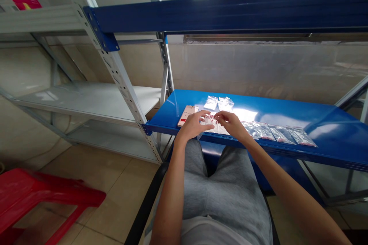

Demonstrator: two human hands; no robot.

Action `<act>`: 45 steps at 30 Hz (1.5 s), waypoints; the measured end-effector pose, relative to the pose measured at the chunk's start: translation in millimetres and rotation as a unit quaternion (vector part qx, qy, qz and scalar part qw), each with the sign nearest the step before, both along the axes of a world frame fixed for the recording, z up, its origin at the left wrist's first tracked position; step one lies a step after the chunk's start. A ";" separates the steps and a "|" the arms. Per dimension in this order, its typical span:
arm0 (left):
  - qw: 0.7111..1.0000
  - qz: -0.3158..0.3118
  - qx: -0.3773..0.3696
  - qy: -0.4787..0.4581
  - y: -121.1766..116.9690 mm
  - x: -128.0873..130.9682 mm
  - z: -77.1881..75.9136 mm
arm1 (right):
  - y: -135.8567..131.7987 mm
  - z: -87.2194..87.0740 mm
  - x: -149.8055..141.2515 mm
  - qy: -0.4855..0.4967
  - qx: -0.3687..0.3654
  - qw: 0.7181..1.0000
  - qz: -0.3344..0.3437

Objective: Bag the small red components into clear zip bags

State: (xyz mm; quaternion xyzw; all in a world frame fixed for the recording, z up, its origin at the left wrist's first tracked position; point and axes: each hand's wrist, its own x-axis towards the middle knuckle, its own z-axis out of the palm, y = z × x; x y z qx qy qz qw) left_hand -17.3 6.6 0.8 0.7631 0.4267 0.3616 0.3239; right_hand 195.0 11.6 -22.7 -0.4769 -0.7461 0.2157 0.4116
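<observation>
My left hand [193, 124] is curled at the front of the blue shelf, its thumb and fingers around a clear plastic bag [199, 136] whose corner shows below the palm. Close to it, my right hand [232, 123] pinches with thumb and forefinger over small red pieces [212, 116]; what sits between its fingertips is too small to make out. Beneath both hands lies a white sheet [220, 128]. A phone [187, 115] with a lit screen rests just left of my left hand.
Filled clear bags [300, 136] lie in a row along the front right of the blue shelf [330, 122]. Two flat plastic bags [211, 102] lie behind my hands. A blue beam [230, 16] crosses above. A red stool [51, 191] stands lower left, beside grey shelving [86, 97].
</observation>
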 end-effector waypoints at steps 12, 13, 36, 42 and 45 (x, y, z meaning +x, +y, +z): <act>0.997 0.072 0.013 -0.006 -0.6 -18.3 4.3 | 25.6 -31.8 -30.1 -0.205 0.043 0.977 -0.033; 0.997 0.073 0.013 -0.007 -0.5 -18.3 4.4 | 26.6 -33.1 -31.8 -0.212 0.043 0.976 -0.034; 0.998 0.011 -0.042 -0.041 -0.7 -7.5 5.2 | 16.0 24.2 -24.0 -0.005 -0.033 0.994 0.104; 0.999 0.010 -0.044 -0.029 -1.3 -6.2 5.4 | 20.5 15.5 -9.2 -0.008 -0.029 0.997 0.075; 0.998 0.010 -0.057 -0.028 -1.6 -6.6 5.5 | 23.5 5.0 2.6 -0.049 -0.015 0.999 0.009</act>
